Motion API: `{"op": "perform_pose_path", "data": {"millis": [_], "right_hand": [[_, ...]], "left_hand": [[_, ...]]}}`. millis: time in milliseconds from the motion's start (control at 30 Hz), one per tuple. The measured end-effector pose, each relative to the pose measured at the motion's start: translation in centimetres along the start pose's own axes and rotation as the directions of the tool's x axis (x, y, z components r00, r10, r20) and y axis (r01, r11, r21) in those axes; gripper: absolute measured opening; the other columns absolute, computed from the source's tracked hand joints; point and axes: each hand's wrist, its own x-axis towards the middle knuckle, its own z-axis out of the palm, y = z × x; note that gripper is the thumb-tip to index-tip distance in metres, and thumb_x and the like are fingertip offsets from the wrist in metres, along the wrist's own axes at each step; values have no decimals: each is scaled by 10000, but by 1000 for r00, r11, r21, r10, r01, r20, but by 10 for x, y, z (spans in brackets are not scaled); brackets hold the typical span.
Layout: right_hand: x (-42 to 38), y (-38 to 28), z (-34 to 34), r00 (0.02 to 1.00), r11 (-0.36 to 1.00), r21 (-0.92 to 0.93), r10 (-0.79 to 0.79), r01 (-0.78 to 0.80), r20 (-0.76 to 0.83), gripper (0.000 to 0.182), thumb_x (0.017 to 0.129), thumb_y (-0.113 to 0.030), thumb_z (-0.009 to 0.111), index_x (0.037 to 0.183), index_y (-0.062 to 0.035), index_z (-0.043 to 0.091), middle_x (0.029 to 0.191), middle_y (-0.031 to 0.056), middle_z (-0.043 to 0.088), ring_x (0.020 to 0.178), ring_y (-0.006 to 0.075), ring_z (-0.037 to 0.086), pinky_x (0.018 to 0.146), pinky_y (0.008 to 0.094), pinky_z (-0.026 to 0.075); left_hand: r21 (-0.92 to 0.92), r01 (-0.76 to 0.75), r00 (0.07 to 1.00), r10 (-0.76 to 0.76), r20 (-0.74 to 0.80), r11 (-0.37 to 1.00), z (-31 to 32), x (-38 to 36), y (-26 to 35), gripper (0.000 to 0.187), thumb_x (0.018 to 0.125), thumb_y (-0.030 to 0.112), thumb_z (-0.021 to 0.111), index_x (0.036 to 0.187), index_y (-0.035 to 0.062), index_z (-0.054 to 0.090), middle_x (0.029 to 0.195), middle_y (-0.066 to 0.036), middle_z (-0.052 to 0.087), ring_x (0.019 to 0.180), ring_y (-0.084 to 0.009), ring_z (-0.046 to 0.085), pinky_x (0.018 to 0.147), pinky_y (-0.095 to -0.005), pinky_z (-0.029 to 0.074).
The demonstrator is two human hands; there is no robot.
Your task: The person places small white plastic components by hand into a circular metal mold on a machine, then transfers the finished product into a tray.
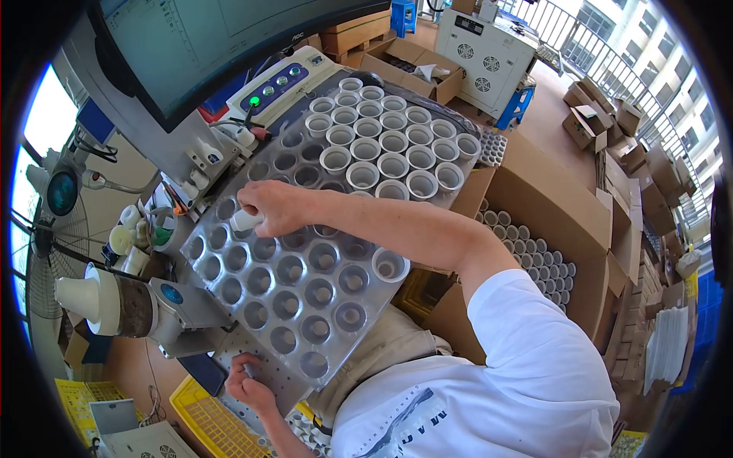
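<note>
My right hand is closed around a white flared cup, which is tilted over the left side of a clear plastic tray with round pockets. The fingers cover part of the cup. One similar cup sits in a pocket near the tray's right edge. Farther back, many white cups stand in rows, mouths up. Low on the left, my left hand has its fingers curled beside a perforated metal plate; whether anything is inside them is hidden.
A cylindrical fixture bearing a white cone juts out left of the tray. Behind stand a monitor and a control panel with a green light. To the right, a cardboard box holds rows of cups. A yellow crate lies below.
</note>
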Motion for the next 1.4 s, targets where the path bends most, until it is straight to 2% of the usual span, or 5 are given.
{"op": "perform_pose_path", "data": {"millis": [433,833,1067,1167,1400], "right_hand": [[0,-3,4,1000,981,-195,13,-14,-2,308,703,-197,742,897,-26,574,955,183,650,977,383,628,842,461,507],[29,-39,-29,996,997,-19,75,-76,-50,333,704,-202,797,711,-31,511,632,82,531,603,189,527,593,347,435],[87,-149,-42,961,937,348,100,-4,-257,364,805,-230,815,701,-80,499,666,-51,445,628,59,394,554,258,348],[115,-193,-20,937,752,626,29,208,-347,352,816,-241,817,725,-72,522,671,-54,456,622,57,401,555,252,357],[141,-240,35,962,801,553,-104,231,-252,313,809,-234,815,762,-20,591,711,56,608,666,106,547,612,295,471]], "left_hand": [[-187,-7,928,-64,-367,982,-148,110,71,370,693,185,401,815,-99,604,902,-164,607,883,-265,617,956,-377,466],[520,-238,866,421,-269,820,-185,228,132,400,884,49,370,1068,-62,707,970,-106,710,965,-209,664,983,-342,501],[-35,-58,917,39,-396,998,-105,260,173,431,879,145,330,841,2,734,928,-98,624,965,-220,601,938,-348,420],[519,-54,943,214,-254,853,-82,252,176,407,855,154,336,698,12,684,759,-58,584,831,-171,549,881,-294,419],[219,-222,861,296,-414,950,-154,179,185,268,739,119,361,555,34,538,638,-18,534,637,-101,454,650,-222,425]]}}
